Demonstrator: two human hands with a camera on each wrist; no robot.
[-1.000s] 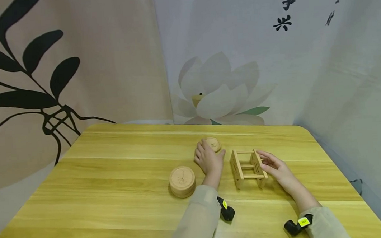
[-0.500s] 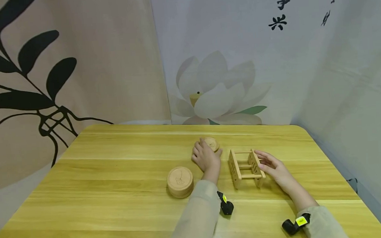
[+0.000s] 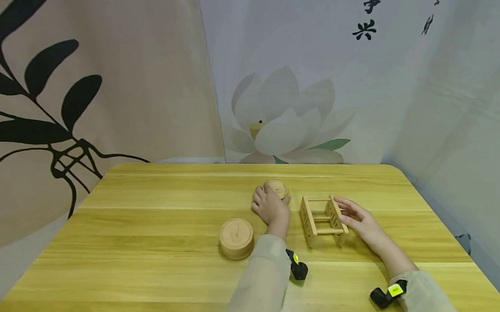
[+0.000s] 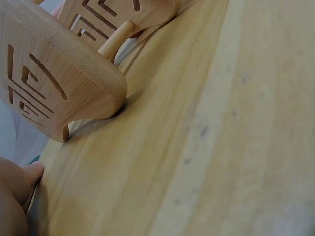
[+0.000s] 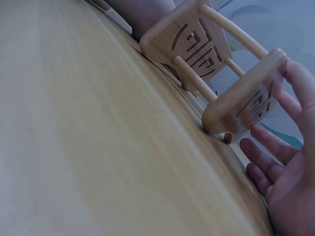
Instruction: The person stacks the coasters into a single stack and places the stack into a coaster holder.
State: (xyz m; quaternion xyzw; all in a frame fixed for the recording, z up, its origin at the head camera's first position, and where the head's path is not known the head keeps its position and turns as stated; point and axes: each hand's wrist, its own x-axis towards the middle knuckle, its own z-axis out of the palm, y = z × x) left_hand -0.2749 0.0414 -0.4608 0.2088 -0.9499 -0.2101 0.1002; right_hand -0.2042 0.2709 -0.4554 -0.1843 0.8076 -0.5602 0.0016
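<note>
A small wooden rack (image 3: pixel 323 222) stands on the table, two carved end panels joined by round rods. My right hand (image 3: pixel 362 220) holds its right panel, the thumb at the near edge and the index finger toward the far edge. In the right wrist view, the other fingers (image 5: pixel 268 160) lie loosely beside that panel. Left of the rack, my left hand (image 3: pixel 273 210) grips a round wooden coaster (image 3: pixel 279 188) with an engraved flower, thumb and index finger at its sides; the palm hides part of it. Nearer lies a stack of similar coasters (image 3: pixel 236 239).
The light wooden table (image 3: pixel 123 238) runs back to a printed curtain (image 3: pixel 290 116). My left forearm (image 3: pixel 257 287) lies between the coaster stack and the rack. Each wrist carries a black camera (image 3: pixel 298 269).
The head view has shifted slightly, so everything sits a little further left in it. Both hands, the rack and the coasters keep their places on the table.
</note>
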